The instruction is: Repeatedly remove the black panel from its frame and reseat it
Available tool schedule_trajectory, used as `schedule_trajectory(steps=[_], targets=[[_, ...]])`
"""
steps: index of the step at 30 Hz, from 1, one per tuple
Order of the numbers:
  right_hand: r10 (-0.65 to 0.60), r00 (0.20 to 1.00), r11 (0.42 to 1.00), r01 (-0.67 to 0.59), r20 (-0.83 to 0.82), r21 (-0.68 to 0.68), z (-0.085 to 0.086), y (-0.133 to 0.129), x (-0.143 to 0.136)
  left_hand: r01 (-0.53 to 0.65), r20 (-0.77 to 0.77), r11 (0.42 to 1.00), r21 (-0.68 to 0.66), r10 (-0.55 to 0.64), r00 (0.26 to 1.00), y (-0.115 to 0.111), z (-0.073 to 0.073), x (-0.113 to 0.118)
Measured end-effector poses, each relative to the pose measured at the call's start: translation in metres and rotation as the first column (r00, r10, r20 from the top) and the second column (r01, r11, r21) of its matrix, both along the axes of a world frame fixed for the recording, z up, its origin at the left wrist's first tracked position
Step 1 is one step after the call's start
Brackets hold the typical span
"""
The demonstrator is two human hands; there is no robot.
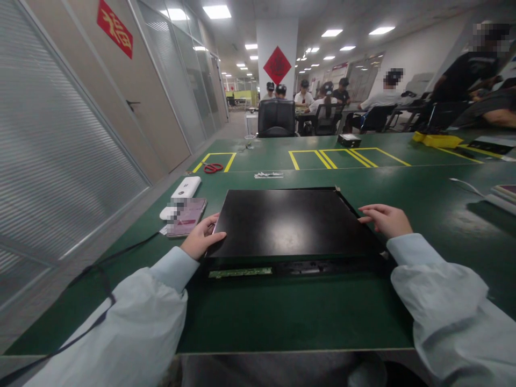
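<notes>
A flat black screen panel [282, 223] lies over a black frame [350, 203] whose far and right edges show beyond it. Along the near side of the frame runs a narrow green circuit board [241, 272]. My left hand [202, 236] grips the panel's left edge, the thumb on top and the fingers at the side, partly hidden. At the right edge is my right hand [386, 220], its index finger stretched out and the other fingers loosely bent beside the frame. Whether its fingertips touch the frame or the panel, I cannot tell.
The green table [298, 312] carries a phone [187, 217], a white power bank [186, 186] and red-handled scissors [213, 167]. Small white pieces [269, 175] lie beyond the panel. A black cable [121, 250] crosses at left. A black box [349, 141] stands farther back; several people sit beyond.
</notes>
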State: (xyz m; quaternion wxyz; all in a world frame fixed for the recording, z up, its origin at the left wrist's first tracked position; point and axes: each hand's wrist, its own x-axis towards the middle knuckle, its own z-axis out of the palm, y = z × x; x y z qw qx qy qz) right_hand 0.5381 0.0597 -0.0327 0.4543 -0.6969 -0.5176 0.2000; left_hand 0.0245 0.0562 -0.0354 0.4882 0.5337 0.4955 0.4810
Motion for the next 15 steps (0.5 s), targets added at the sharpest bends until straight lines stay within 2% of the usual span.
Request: schedule_trajectory(steps=[4, 9, 15], targets=[[-0.038, 0.993, 0.999, 0.041, 0.109, -0.020, -0.002, -0.002, -0.001, 0.042, -0.073, 0.999, -0.006, -0.042, 0.996, 0.003, -0.003, -0.005], [-0.079, 0.977, 0.988, 0.103, 0.200, -0.112, 0.007, 0.001, -0.006, 0.087, -0.165, 0.995, 0.044, -0.079, 0.983, 0.008, -0.008, -0.012], [-0.058, 0.952, 0.993, 0.086, 0.301, -0.078, 0.009, 0.003, -0.006, 0.113, -0.349, 0.984, 0.136, -0.059, 0.935, 0.018, -0.018, -0.020]])
